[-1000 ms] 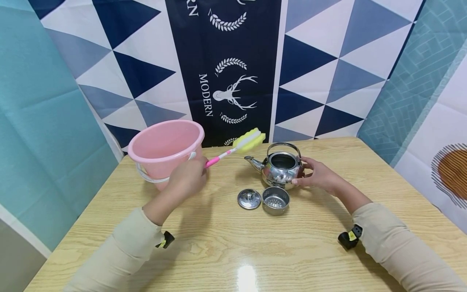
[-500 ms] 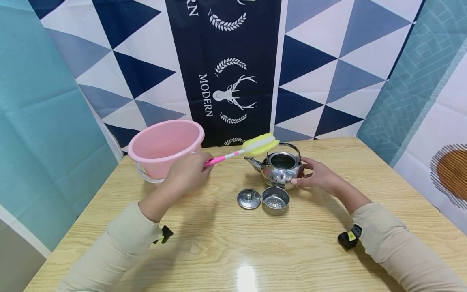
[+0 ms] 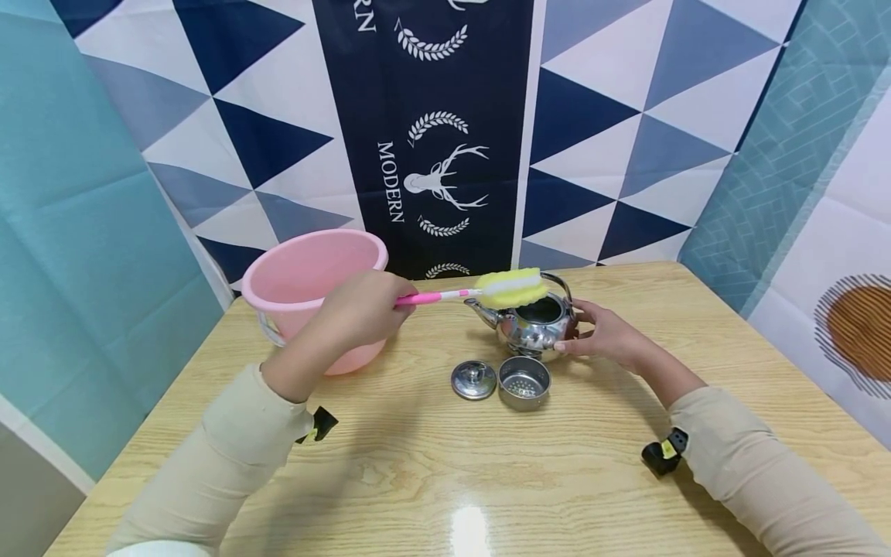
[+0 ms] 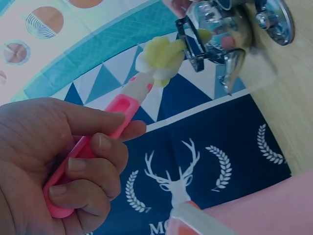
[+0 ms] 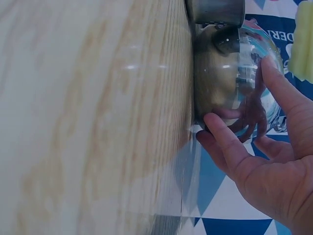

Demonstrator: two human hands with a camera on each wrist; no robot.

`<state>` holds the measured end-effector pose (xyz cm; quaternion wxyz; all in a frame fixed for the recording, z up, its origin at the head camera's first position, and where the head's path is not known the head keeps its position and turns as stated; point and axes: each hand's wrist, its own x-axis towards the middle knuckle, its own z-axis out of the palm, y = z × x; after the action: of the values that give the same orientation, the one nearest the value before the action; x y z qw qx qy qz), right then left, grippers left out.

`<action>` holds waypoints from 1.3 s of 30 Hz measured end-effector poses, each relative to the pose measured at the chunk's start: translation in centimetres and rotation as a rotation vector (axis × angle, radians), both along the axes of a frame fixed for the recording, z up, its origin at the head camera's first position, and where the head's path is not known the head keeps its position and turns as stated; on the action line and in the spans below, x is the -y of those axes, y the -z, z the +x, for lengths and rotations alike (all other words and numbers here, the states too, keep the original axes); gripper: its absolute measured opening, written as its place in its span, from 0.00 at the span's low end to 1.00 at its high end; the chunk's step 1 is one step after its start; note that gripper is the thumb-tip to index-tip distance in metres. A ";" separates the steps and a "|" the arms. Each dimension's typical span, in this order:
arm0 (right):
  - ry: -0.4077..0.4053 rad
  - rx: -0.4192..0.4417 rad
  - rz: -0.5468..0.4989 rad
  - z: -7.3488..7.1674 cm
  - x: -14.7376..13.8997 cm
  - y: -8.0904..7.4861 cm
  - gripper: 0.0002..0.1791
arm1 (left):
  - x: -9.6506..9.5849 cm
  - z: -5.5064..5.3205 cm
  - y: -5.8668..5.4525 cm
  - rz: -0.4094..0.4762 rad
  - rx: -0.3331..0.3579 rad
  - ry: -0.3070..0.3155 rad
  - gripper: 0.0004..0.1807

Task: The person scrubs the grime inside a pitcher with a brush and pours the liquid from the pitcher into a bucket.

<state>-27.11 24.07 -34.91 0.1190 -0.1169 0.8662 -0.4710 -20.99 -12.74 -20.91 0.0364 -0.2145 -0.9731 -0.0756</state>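
Observation:
My left hand (image 3: 369, 308) grips the pink handle of a sponge bottle brush (image 3: 511, 288). Its yellow and white sponge head (image 4: 160, 58) overlaps the mouth of a shiny steel teapot (image 3: 532, 336) in the head view. The teapot stands upright without its lid, spout to the left and carrying handle raised. My right hand (image 3: 605, 334) holds the teapot's right side, thumb and fingers spread around the body (image 5: 220, 83). Just in front of the teapot lie its round lid (image 3: 474, 380) and a perforated steel strainer (image 3: 524, 384).
A pink bucket (image 3: 306, 272) with a white handle stands at the back left, partly behind my left hand. All of it is on a wooden table (image 3: 431, 464). A patterned cloth (image 3: 431, 100) hangs right behind the table's back edge.
My left hand has brought the brush rightward, tilting it from slanting upward to nearly level, so its sponge head now overlaps the teapot's opening. My right hand and the teapot have stayed put.

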 end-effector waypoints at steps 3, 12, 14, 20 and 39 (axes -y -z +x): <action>-0.003 -0.002 0.002 0.0 0.0 0.1 0.56 | -0.4 -0.2 -0.5 -0.018 0.009 0.012 0.06; 0.003 -0.001 -0.001 0.0 0.0 0.0 0.56 | -2.1 -1.5 -2.8 -0.133 -0.001 0.115 0.06; -0.001 -0.004 -0.003 0.0 0.0 0.0 0.56 | -2.5 -1.9 -3.3 -0.159 0.015 0.126 0.06; -0.011 -0.011 -0.005 0.0 0.0 0.0 0.55 | -3.7 -3.0 -4.4 -0.237 0.029 0.129 0.06; 0.000 0.002 0.005 0.0 0.0 0.1 0.57 | -9.1 -4.5 -5.8 -0.535 -0.023 0.074 0.09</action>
<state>-27.11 24.03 -35.03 0.1203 -0.1160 0.8672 -0.4691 -25.52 -3.66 -15.10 -0.0133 -0.2527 -0.9495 0.1854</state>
